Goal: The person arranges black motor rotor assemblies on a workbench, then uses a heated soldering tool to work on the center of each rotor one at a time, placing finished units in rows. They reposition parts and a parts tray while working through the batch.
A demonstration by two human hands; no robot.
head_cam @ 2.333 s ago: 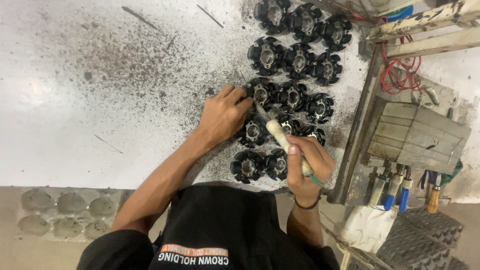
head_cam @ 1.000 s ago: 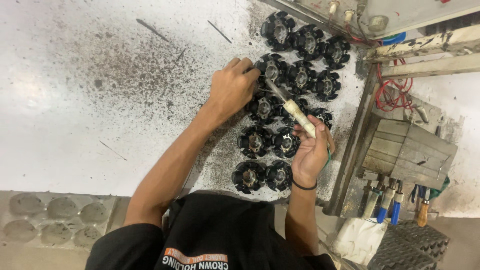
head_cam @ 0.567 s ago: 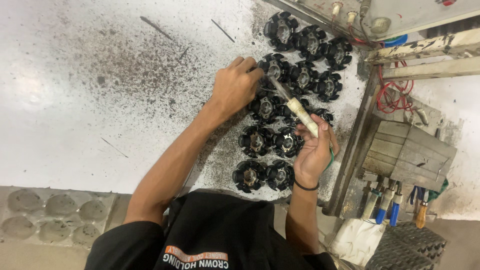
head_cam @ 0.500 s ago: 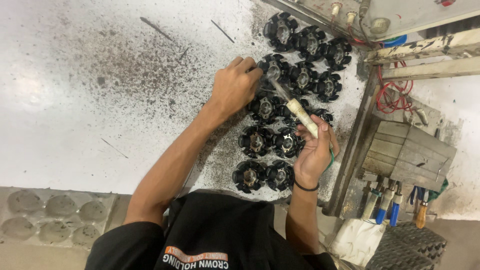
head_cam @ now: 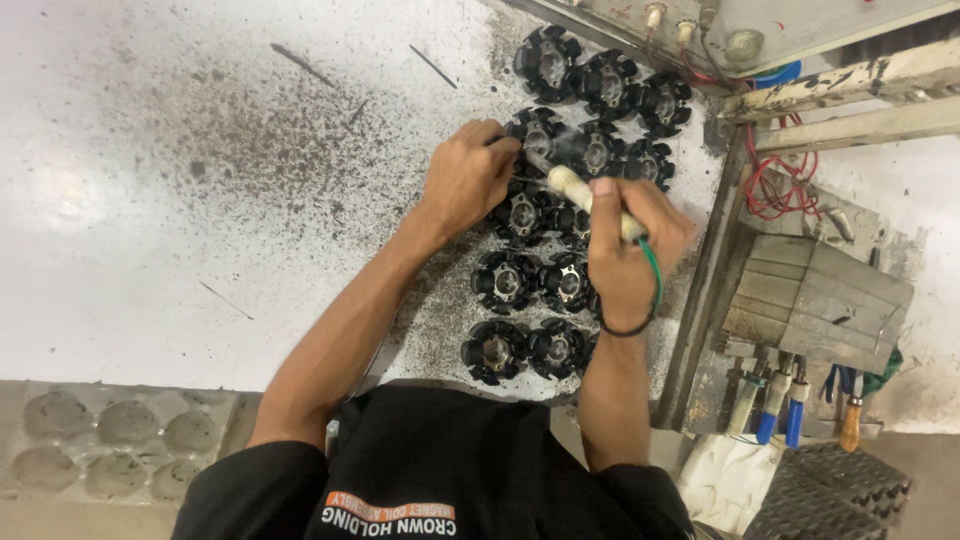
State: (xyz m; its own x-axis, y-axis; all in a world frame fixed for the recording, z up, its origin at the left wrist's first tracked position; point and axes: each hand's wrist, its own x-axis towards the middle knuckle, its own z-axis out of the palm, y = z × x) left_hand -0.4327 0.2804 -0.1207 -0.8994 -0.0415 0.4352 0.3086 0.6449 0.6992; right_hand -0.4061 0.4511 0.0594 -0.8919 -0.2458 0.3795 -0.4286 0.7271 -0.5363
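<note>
Left hand (head_cam: 468,180) pins a black stator (head_cam: 535,135) — right hand (head_cam: 625,250) grips the pale-handled tool (head_cam: 590,198).

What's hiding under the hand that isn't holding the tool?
The left hand rests on black round toothed parts laid in rows on the speckled white table. One part peeks out below the fingers; how many more lie beneath the palm is covered.

Black toothed round parts (head_cam: 523,214), metal hubs facing up, lying flat in touching rows near the bench's right edge. Cream-handled tool (head_cam: 590,200), tilted, tip over one part (head_cam: 540,135) in the far rows.
</note>
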